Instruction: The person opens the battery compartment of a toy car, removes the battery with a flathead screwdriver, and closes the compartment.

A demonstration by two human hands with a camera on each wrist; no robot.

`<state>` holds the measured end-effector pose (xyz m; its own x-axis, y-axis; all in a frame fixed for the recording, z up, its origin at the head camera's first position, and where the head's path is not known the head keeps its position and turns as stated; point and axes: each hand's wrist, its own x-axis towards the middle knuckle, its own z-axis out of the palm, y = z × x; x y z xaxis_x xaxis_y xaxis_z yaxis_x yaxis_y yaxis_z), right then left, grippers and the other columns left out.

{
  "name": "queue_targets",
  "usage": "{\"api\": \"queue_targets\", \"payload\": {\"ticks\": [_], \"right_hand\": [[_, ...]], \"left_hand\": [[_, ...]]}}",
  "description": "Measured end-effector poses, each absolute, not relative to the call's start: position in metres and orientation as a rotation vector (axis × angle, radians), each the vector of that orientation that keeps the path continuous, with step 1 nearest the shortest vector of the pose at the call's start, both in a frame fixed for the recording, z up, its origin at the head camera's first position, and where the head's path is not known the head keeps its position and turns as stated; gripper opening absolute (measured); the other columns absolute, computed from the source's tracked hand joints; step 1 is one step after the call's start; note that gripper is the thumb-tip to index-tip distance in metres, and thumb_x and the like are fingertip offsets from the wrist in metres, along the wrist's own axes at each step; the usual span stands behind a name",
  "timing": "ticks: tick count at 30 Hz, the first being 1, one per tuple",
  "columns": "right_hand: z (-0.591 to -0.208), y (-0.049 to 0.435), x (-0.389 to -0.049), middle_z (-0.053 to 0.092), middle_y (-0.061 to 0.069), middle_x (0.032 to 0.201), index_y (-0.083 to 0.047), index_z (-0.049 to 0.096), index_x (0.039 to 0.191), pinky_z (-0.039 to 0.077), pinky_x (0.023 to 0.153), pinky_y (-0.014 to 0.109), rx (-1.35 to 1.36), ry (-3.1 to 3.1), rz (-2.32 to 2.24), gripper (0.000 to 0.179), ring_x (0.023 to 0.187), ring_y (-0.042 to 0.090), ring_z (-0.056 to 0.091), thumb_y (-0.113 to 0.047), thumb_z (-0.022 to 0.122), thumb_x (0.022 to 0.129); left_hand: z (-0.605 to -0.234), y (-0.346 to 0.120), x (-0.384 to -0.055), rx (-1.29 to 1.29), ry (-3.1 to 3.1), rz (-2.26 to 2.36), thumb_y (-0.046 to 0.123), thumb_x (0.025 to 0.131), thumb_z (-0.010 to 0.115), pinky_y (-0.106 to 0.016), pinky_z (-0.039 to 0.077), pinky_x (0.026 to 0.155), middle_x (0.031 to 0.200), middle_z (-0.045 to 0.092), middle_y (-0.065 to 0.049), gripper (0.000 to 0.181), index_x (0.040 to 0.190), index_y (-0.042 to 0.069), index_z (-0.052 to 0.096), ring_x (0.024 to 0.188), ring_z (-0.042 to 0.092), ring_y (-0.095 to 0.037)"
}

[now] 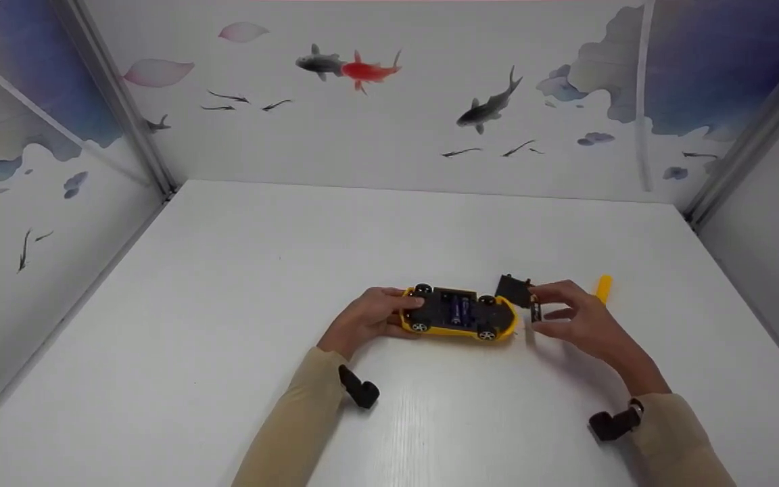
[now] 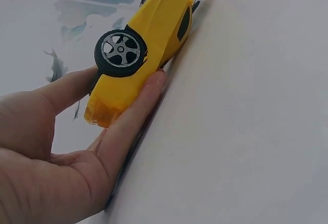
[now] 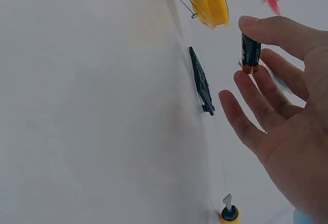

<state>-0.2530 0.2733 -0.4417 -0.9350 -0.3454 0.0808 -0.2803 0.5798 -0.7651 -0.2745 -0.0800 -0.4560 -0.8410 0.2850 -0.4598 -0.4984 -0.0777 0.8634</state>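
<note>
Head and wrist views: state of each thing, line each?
Toy car: underside up, battery bay open
Blue batteries: two, in bay
Black cover: off the car, flat on table
Loose battery: pinched, clear of car
Screwdriver: lying on table, unheld
Left grip: holding car's end
Right grip: pinching loose battery

Flat wht wall panel (image 1: pixel 362 149) w/ red fish motif (image 1: pixel 364 70), 12 o'clock — dk-grey fish motif (image 1: pixel 486 110), 1 o'clock; grey metal post (image 1: pixel 113 88), 10.

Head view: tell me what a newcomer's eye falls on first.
Likely the yellow toy car, upside down in the left hand, with blue batteries showing in its underside. Next, the dark battery pinched by the right hand, right of the car and near the black panel.
</note>
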Motion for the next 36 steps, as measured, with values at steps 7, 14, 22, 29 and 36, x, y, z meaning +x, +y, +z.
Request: {"api": "queue_targets", "payload": {"ticks": [7, 14, 22, 29, 36], "right_hand": [[-0.443, 0.281, -0.252, 0.053, 0.016, 0.141, -0.007, 0.052, 0.142, 0.053, 0.095, 0.019, -0.472, 2.622, -1.305, 0.063, 0.128, 0.034, 0.055, -0.019, 0.079, 0.087], [-0.439, 0.279, -0.251, 0.056, 0.02, 0.137, -0.008, 0.052, 0.142, 0.055, 0.1, 0.045, -0.411, 2.62, -1.187, 0.063, 0.124, 0.037, 0.058, -0.02, 0.08, 0.086], [-0.44, 0.277, -0.251, 0.057, 0.018, 0.133, -0.008, 0.057, 0.139, 0.052, 0.103, 0.048, -0.351, 2.651, -1.06, 0.058, 0.122, 0.034, 0.055, -0.016, 0.08, 0.085], [-0.435, 0.273, -0.25, 0.053, 0.02, 0.133, -0.006, 0.058, 0.137, 0.057, 0.091, 0.04, -0.356, 2.664, -0.982, 0.056, 0.116, 0.033, 0.054, -0.015, 0.079, 0.086], [-0.425, 0.275, -0.247, 0.049, 0.021, 0.142, -0.006, 0.055, 0.14, 0.051, 0.103, 0.054, -0.396, 2.681, -0.992, 0.061, 0.132, 0.044, 0.049, -0.022, 0.08, 0.086]], "left_hand": [[-0.457, -0.081, -0.275, -0.202, 1.66, 1.975, 0.014, 0.092, 0.073, -0.046, 0.06, 0.089, 0.129, 0.063, -0.024, 0.061, 0.144, -0.003, 0.047, 0.112, 0.069, -0.034], [-0.455, -0.082, -0.274, -0.196, 1.656, 1.986, 0.014, 0.092, 0.072, -0.048, 0.06, 0.091, 0.131, 0.062, -0.026, 0.059, 0.143, -0.004, 0.047, 0.114, 0.068, -0.035], [-0.455, -0.081, -0.274, -0.203, 1.652, 1.98, 0.014, 0.092, 0.073, -0.047, 0.06, 0.09, 0.13, 0.063, -0.025, 0.06, 0.143, -0.003, 0.048, 0.112, 0.069, -0.035], [-0.456, -0.081, -0.275, -0.202, 1.65, 1.989, 0.013, 0.092, 0.073, -0.047, 0.061, 0.088, 0.128, 0.064, -0.026, 0.058, 0.142, -0.005, 0.049, 0.111, 0.07, -0.036], [-0.456, -0.081, -0.275, -0.196, 1.659, 1.979, 0.014, 0.092, 0.074, -0.046, 0.061, 0.088, 0.128, 0.064, -0.025, 0.059, 0.142, -0.003, 0.049, 0.111, 0.069, -0.034]]}}
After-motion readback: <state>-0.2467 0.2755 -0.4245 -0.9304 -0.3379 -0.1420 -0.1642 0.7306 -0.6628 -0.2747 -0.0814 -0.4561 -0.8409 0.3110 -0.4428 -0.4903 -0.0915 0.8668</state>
